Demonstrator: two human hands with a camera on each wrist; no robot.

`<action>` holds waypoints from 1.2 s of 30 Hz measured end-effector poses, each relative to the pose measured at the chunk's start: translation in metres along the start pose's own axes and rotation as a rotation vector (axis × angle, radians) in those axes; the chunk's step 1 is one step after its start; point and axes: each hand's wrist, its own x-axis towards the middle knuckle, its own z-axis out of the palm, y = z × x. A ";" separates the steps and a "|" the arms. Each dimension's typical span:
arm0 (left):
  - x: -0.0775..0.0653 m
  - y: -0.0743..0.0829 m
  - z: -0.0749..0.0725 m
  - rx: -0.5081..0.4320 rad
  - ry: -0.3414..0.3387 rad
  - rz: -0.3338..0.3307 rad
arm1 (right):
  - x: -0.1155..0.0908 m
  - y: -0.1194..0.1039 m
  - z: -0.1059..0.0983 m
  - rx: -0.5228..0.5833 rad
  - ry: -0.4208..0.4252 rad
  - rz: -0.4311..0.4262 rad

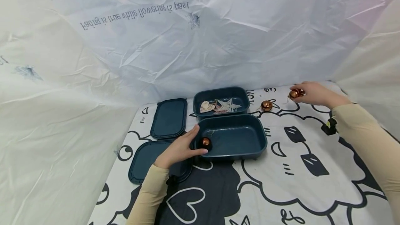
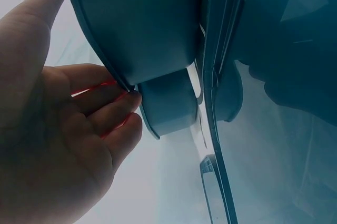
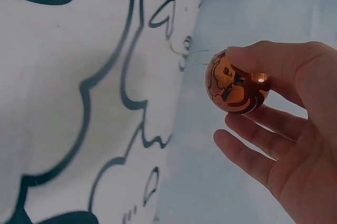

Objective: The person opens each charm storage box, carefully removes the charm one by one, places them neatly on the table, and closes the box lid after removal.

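Observation:
My right hand [image 1: 314,93] pinches a shiny copper bauble [image 3: 226,84] between thumb and fingers, above the cloth at the right; another rounded copper surface [image 3: 261,79] shows behind it, partly covered by the fingers. A thin thread trails from the bauble. A loose copper bauble [image 1: 266,106] lies on the cloth left of that hand. My left hand [image 1: 181,148] rests at the left end of the front blue box [image 1: 237,152], thumb and fingers spread along its rim. Inside that box, beside the thumb, sits one copper bauble [image 1: 205,143].
Behind the front box stands a second blue box [image 1: 245,108] holding a white star ornament [image 1: 229,106] and other small decorations. Two blue lids [image 1: 168,118] lie at the left, the nearer partly under my left arm. A pale plastic sheet [image 1: 200,51] hangs behind.

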 end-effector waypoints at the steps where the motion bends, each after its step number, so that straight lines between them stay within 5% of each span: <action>1: 0.000 0.000 0.000 -0.002 0.000 0.000 | 0.001 0.002 0.003 0.008 -0.003 0.011; 22: 0.001 0.001 0.002 -0.005 -0.005 -0.008 | 0.013 0.017 0.049 0.048 0.018 0.151; 36: 0.000 0.001 0.000 -0.007 -0.007 -0.013 | 0.023 0.017 0.070 0.101 0.021 0.149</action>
